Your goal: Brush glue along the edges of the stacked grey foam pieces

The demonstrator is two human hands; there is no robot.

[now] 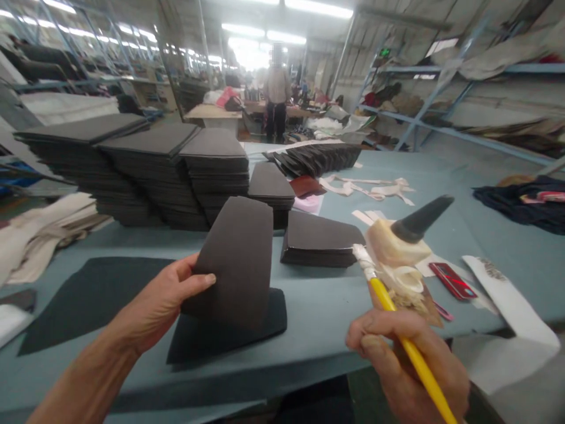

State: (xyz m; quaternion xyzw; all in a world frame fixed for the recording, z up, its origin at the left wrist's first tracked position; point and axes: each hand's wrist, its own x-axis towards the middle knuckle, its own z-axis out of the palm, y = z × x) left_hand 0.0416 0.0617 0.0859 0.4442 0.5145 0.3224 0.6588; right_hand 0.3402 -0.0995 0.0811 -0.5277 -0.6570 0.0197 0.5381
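My left hand (161,300) pinches the left edge of a dark, tapered cut piece (236,259) and holds it upright above another dark piece (269,327) that lies flat on the grey-blue table (318,306). My right hand (408,368) is closed around a yellow-handled brush (397,321) whose white tip points up and to the left. Just behind the brush stands a glue bottle (404,241) with a black cone nozzle and crusted cream-coloured drips. A short stack of the same dark pieces (322,238) sits right of the held piece.
Tall stacks of dark pieces (145,165) fill the table's left rear; a fanned row (318,158) lies further back. White strips (366,188), a red phone (452,280), white paper (507,300) and dark cloth (521,206) lie to the right. A large dark sheet (88,297) lies left. A person (277,97) stands far off.
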